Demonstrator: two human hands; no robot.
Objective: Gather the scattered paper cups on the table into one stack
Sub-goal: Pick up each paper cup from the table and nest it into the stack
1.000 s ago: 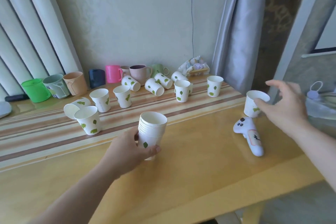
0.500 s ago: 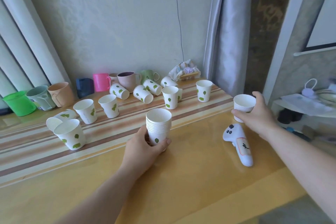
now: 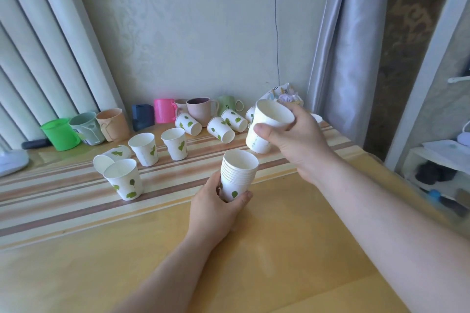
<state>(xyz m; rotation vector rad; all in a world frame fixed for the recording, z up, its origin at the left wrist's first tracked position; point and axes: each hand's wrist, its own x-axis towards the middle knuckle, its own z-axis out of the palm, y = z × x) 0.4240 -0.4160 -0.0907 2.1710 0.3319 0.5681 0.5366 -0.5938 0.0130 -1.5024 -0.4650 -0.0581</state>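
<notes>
Holding the stack of paper cups (image 3: 237,176) upright near its base, the left hand (image 3: 216,208) has its grip clamped around the lowest cup, at the middle of the desk (image 3: 254,262). The right hand (image 3: 295,137) grips a single paper cup (image 3: 268,126), tilted, above and to the right of the stack, apart from it. More leaf-printed paper cups remain on the striped runner (image 3: 63,198): three upright (image 3: 124,179) (image 3: 143,145) (image 3: 175,143) and several lying on their sides (image 3: 220,129). Coloured mugs (image 3: 164,110) line the wall.
</notes>
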